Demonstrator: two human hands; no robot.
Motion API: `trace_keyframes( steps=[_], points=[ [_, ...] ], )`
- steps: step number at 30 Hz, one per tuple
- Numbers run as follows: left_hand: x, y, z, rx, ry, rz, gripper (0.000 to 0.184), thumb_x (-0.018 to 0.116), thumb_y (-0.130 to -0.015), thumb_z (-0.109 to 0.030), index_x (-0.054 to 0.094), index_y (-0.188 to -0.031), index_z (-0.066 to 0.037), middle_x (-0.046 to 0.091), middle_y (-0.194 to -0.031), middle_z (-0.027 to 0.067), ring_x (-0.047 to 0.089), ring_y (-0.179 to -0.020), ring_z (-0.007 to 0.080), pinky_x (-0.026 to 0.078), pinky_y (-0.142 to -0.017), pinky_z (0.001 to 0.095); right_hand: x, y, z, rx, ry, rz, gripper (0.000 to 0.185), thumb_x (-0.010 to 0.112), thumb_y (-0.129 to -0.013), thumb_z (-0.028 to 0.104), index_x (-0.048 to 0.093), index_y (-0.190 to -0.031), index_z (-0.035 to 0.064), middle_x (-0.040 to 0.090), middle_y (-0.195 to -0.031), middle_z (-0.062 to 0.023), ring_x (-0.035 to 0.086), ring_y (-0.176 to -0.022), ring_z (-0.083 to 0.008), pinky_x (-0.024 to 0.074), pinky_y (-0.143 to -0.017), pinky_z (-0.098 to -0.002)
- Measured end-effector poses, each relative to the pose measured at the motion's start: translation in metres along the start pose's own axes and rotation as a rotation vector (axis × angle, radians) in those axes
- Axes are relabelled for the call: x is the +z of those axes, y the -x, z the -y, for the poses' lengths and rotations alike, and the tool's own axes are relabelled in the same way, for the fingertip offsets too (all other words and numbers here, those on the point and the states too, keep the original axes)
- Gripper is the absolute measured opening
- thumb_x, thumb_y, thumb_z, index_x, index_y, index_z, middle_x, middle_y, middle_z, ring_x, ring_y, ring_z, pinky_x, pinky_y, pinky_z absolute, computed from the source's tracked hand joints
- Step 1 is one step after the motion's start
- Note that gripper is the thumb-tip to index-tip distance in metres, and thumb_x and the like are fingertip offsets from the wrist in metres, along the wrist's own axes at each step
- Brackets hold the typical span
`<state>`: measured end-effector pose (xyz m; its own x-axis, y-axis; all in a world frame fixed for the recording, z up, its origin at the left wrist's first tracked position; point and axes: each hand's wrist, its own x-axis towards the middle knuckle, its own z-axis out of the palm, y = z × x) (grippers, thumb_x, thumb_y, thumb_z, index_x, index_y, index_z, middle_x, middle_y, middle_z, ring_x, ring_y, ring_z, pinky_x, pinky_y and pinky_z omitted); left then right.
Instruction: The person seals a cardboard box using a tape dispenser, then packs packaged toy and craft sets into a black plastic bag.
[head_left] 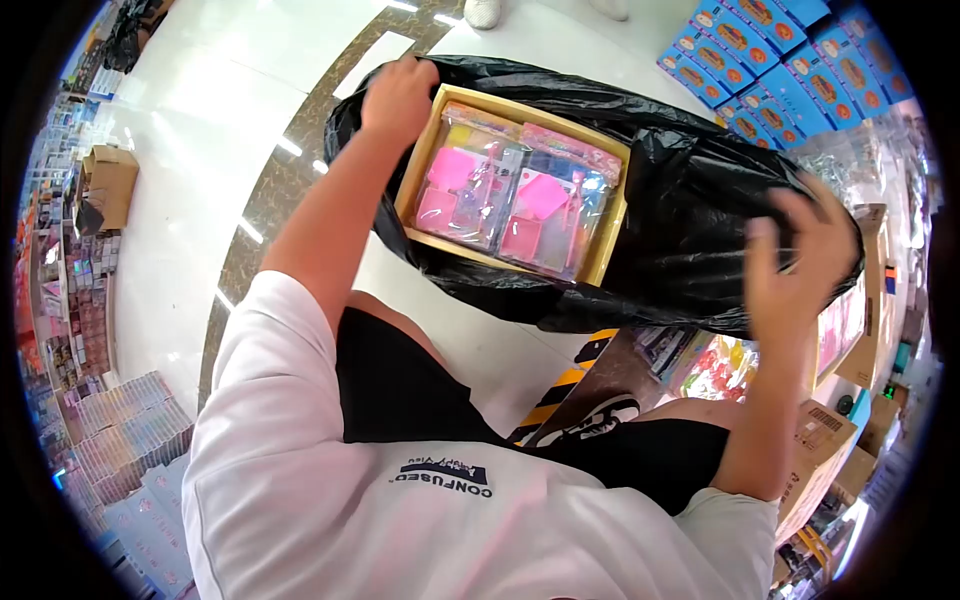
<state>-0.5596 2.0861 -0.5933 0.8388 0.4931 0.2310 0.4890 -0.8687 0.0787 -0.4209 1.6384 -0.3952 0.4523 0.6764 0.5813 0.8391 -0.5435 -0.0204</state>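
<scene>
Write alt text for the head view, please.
Two bare hands work at a black plastic bag around an open yellowish box of clear packs with pink items. The left hand is on the bag's edge beside the box; the right hand, blurred, spreads its fingers over the bag's far end.

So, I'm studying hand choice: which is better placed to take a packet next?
Probably the left hand, beside the box of packets; the right hand is farther off, over the black bag.
</scene>
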Motion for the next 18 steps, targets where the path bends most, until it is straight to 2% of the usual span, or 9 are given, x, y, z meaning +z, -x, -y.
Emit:
trace_keyframes(
  steps=[1,3,4,7,8,11,12,16,18],
  points=[
    [0.016,0.005,-0.011,-0.063,0.142,0.094,0.028,0.059,-0.090,-0.010,0.063,-0.118,-0.014,0.063,-0.118,0.0139,0.063,-0.113,0.0367,0.050,-0.098,0.0472,0.009,0.001,0.020,-0.086,-0.119,0.111,0.032,0.073,-0.081,0.012,0.069,-0.113,0.0114,0.062,-0.131,-0.0105,0.054,-0.125,-0.0326,0.0362,-0.108,-0.0475],
    [0.028,0.022,-0.034,-0.483,0.422,0.159,0.032,0.055,-0.093,-0.016,0.061,-0.124,-0.008,0.064,-0.126,0.0190,0.060,-0.120,0.0402,0.048,-0.101,0.0479,0.030,0.010,0.049,-0.117,-0.294,0.300,0.034,0.073,-0.079,0.009,0.068,-0.113,0.0098,0.062,-0.128,-0.0115,0.056,-0.122,-0.0349,0.0402,-0.104,-0.0479],
    [0.039,0.019,-0.025,-0.637,0.528,0.338,0.038,0.048,-0.099,-0.026,0.060,-0.124,0.000,0.065,-0.126,0.0247,0.060,-0.122,0.0395,0.047,-0.104,0.0445,0.042,0.017,0.055,-0.115,-0.410,0.430,0.038,0.073,-0.078,0.008,0.065,-0.116,0.0078,0.060,-0.130,-0.0125,0.055,-0.123,-0.0355,0.0432,-0.103,-0.0468],
    [0.080,0.037,0.004,-0.466,0.941,0.352,0.050,0.041,-0.105,-0.040,0.062,-0.119,0.004,0.069,-0.118,0.0239,0.066,-0.113,0.0375,0.050,-0.100,0.0428,0.083,0.056,0.059,0.037,-0.615,0.712,0.050,0.072,-0.086,0.014,0.056,-0.132,0.0034,0.052,-0.142,-0.0187,0.050,-0.131,-0.0394,0.0418,-0.110,-0.0458],
    [0.091,0.043,0.008,-0.635,1.228,0.318,0.057,0.038,-0.106,-0.047,0.065,-0.121,0.001,0.072,-0.115,0.0175,0.068,-0.106,0.0345,0.050,-0.097,0.0441,0.093,0.065,0.059,0.077,-0.625,0.777,0.053,0.071,-0.089,0.016,0.053,-0.136,0.0032,0.049,-0.144,-0.0196,0.049,-0.133,-0.0403,0.0408,-0.111,-0.0457],
    [0.040,0.036,0.017,-0.982,1.278,0.775,0.051,0.044,-0.104,-0.048,0.068,-0.123,-0.007,0.070,-0.121,0.0127,0.068,-0.107,0.0286,0.052,-0.093,0.0402,0.111,0.084,0.059,0.149,-0.633,0.946,0.063,0.070,-0.091,0.020,0.046,-0.146,0.0038,0.041,-0.153,-0.0199,0.045,-0.138,-0.0423,0.0397,-0.114,-0.0454],
    [0.011,0.036,0.009,-0.910,1.070,0.996,0.049,0.046,-0.102,-0.043,0.067,-0.125,-0.006,0.070,-0.120,0.0135,0.068,-0.107,0.0265,0.053,-0.093,0.0430,0.119,0.095,0.058,0.156,-0.629,0.969,0.064,0.071,-0.090,0.020,0.046,-0.147,0.0040,0.040,-0.155,-0.0197,0.044,-0.138,-0.0426,0.0398,-0.114,-0.0454],
    [0.072,0.032,0.032,-0.851,1.011,0.967,0.045,0.043,-0.099,-0.029,0.066,-0.128,-0.004,0.068,-0.128,0.0159,0.067,-0.114,0.0277,0.049,-0.100,0.0446,0.130,0.107,0.061,0.118,-0.560,1.041,0.064,0.072,-0.089,0.021,0.048,-0.147,0.0086,0.033,-0.160,-0.0181,0.044,-0.139,-0.0420,0.0416,-0.113,-0.0460],
    [0.073,0.032,0.035,-0.754,0.997,0.940,0.049,0.044,-0.099,-0.032,0.064,-0.131,-0.001,0.067,-0.130,0.0167,0.065,-0.118,0.0279,0.046,-0.104,0.0432,0.128,0.104,0.066,0.102,-0.485,1.073,0.061,0.073,-0.088,0.021,0.051,-0.145,0.0114,0.032,-0.160,-0.0170,0.045,-0.138,-0.0410,0.0428,-0.112,-0.0465]
  ],
)
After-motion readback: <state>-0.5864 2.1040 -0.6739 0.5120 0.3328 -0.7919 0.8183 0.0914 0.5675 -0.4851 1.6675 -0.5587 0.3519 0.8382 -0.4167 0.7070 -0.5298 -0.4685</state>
